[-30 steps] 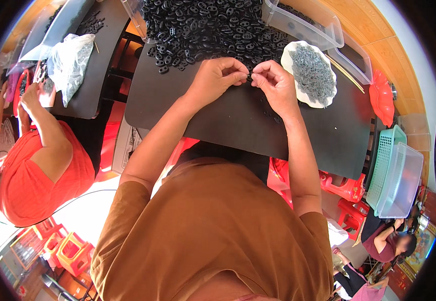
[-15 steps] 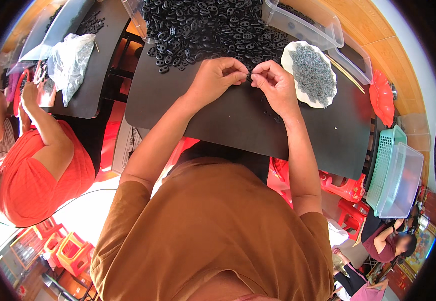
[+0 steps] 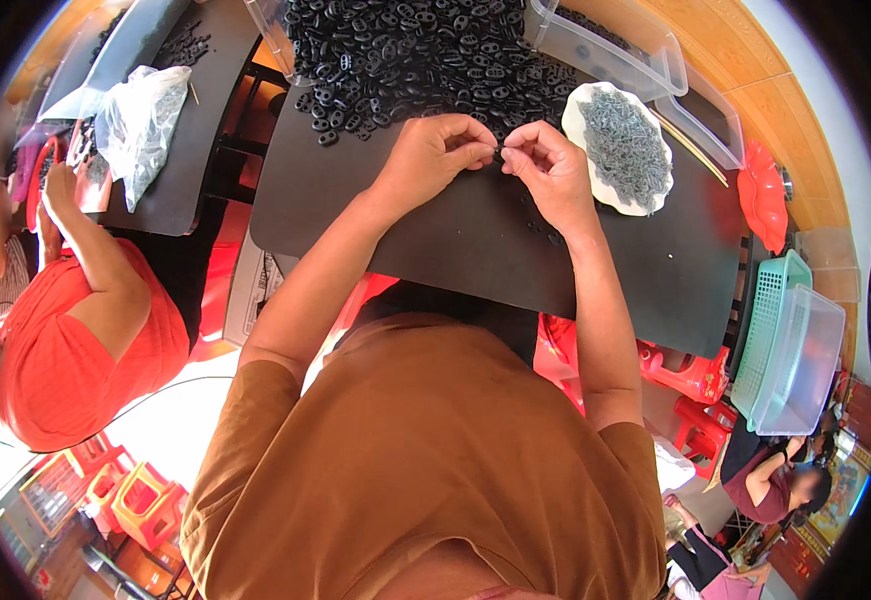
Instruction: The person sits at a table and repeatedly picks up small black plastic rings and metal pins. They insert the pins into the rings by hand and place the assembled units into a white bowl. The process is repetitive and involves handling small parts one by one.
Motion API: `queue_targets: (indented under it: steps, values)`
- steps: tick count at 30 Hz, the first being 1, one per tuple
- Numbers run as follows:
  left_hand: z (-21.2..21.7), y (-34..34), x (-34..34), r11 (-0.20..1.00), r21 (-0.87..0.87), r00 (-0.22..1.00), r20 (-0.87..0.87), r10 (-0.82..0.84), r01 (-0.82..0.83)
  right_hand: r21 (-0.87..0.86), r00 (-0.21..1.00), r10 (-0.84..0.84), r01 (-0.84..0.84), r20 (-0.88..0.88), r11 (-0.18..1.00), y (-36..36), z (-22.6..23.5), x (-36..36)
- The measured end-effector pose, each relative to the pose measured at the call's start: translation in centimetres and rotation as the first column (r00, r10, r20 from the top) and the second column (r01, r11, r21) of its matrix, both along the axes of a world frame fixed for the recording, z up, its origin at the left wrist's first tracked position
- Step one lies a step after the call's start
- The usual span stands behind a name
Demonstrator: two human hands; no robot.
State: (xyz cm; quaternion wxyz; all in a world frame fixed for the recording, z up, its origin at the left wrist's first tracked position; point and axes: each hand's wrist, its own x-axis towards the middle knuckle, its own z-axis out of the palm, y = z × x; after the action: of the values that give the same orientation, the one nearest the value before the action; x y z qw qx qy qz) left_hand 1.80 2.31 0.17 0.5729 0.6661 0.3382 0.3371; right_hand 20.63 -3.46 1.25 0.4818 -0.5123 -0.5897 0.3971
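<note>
My left hand [image 3: 435, 158] and my right hand [image 3: 552, 172] meet over the black table [image 3: 415, 225], thumb and forefinger pinched on each side. A small black piece [image 3: 500, 153] shows between the two sets of fingertips; its exact shape is mostly hidden. Just beyond them spreads a heap of small black oval pieces with holes [image 3: 425, 65]. Close to my right hand stands a white scallop-edged dish [image 3: 574, 122] full of tiny grey slivers [image 3: 623, 145]. Under my right wrist lie several small black bits [image 3: 545, 225].
Clear plastic bins [image 3: 605, 55] border the heap. Thin sticks [image 3: 693, 150] and a red dish [image 3: 761, 195] sit at the right, above a green basket [image 3: 770, 330]. At left, a person in red [image 3: 105, 320] works at another table with a plastic bag [image 3: 143, 125].
My two hands keep the same place and pinch, with barely any movement. The person in red at the left has shifted very slightly.
</note>
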Motion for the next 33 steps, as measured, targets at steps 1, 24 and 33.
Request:
queue_targets:
  steps: [1, 24, 33]
  values:
    - [0.0, 0.0, 0.0, 1.0, 0.009, 1.0, -0.006, 0.0, 0.0, 0.001, 1.0, -0.002, 0.002, -0.004, 1.0, 0.0, 0.0, 0.0]
    - [-0.1, 0.4, -0.1, 0.992, -0.125, 0.996, 0.077, 0.046, -0.036, -0.061, 0.994, -0.055, 0.049, -0.091, 0.997, 0.1, -0.6, -0.5]
    - [-0.9, 0.5, 0.0, 0.999, -0.037, 0.998, 0.051, 0.019, -0.017, -0.027, 0.994, -0.047, 0.045, -0.096, 0.999, 0.1, -1.1, -0.8]
